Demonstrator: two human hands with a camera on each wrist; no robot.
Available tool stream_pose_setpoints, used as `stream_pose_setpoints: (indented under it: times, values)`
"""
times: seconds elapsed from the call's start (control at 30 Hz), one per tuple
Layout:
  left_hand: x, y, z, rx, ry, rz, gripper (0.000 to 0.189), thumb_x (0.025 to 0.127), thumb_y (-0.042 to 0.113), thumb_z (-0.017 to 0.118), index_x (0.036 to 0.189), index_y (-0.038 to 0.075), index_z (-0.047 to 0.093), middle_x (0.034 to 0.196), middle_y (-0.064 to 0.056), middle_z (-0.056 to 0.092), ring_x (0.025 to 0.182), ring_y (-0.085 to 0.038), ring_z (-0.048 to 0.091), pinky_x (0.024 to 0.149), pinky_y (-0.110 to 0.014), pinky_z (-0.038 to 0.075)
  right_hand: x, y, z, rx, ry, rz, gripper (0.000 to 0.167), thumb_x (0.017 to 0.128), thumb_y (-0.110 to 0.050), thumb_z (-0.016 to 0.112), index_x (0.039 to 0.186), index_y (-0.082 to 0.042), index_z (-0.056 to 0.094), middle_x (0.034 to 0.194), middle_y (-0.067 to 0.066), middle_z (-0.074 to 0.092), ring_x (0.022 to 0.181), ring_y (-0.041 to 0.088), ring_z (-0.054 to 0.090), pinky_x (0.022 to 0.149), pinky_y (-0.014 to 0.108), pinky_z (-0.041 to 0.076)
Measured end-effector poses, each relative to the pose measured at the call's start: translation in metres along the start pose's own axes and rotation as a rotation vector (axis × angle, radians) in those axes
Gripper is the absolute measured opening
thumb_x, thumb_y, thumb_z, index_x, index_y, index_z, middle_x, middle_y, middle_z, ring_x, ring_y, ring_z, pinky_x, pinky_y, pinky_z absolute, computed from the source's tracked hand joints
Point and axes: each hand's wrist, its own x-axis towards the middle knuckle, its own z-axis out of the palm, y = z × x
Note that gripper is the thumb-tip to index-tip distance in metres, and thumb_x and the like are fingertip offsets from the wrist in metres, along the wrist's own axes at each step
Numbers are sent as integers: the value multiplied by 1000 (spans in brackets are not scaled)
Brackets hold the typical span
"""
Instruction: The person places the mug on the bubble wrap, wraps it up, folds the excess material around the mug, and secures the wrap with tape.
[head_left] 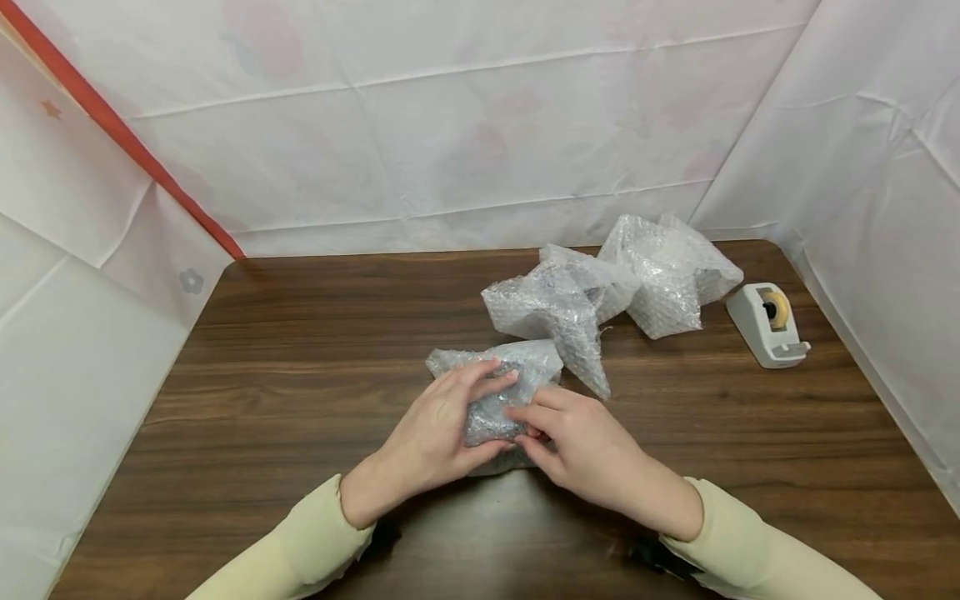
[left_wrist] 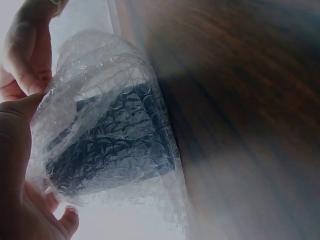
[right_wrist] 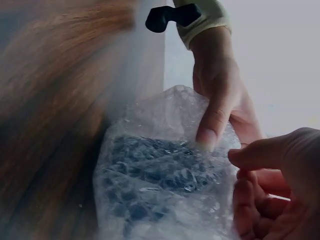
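A bubble-wrapped bundle (head_left: 491, 421) lies near the middle of the table's front half. Through the clear wrap in the left wrist view shows a dark, block-like object (left_wrist: 115, 145); its kind cannot be made out. My left hand (head_left: 435, 425) holds the bundle from the left, fingers over its far side and thumb along the near edge. From the right, my right hand (head_left: 588, 442) pinches the wrap at the bundle's right edge between thumb and fingers. In the right wrist view the left thumb presses on the wrap (right_wrist: 165, 185), close to the right fingertips.
Behind the bundle lie two crumpled pieces of bubble wrap, a nearer one (head_left: 562, 304) and a farther one (head_left: 667, 271). A white tape dispenser (head_left: 772, 333) with yellowish tape stands at the table's right. White sheeting (head_left: 450, 125) surrounds the brown wooden table (head_left: 315, 333).
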Motion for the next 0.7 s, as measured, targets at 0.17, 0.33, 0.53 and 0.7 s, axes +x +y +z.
stream_pose_setpoints:
  times: [0.17, 0.33, 0.53, 0.7]
  values:
    - [0, -1, -2, 20, -8, 20, 73, 83, 36, 82, 142, 9, 49, 140, -4, 57, 138, -21, 42, 113, -43, 35, 0, -1, -5, 1, -77, 14, 33, 83, -10, 79, 115, -8, 74, 78, -11, 52, 70, 1, 47, 62, 20, 46]
    - [0, -1, -1, 20, -8, 16, 76, 83, 36, 82, 144, 8, 47, 136, -5, 59, 138, -21, 42, 113, -42, 34, -4, 3, -8, 14, -69, -21, 38, 81, -8, 80, 118, -8, 72, 84, -10, 57, 74, 2, 52, 65, 23, 49]
    - [0, -1, 1, 8, 6, 10, 82, 81, 35, 84, 145, 6, 43, 132, -5, 64, 134, -22, 47, 113, -43, 35, -9, 7, -9, -3, 81, -108, 20, 81, -4, 77, 99, -14, 75, 91, -8, 63, 76, 4, 56, 64, 23, 50]
    - [1, -2, 1, 5, 18, 19, 82, 80, 34, 84, 145, 5, 43, 132, -6, 63, 132, -24, 49, 112, -43, 36, -11, 12, -9, -28, 121, -191, 10, 88, -7, 72, 94, -13, 77, 91, -7, 61, 79, 7, 57, 64, 22, 50]
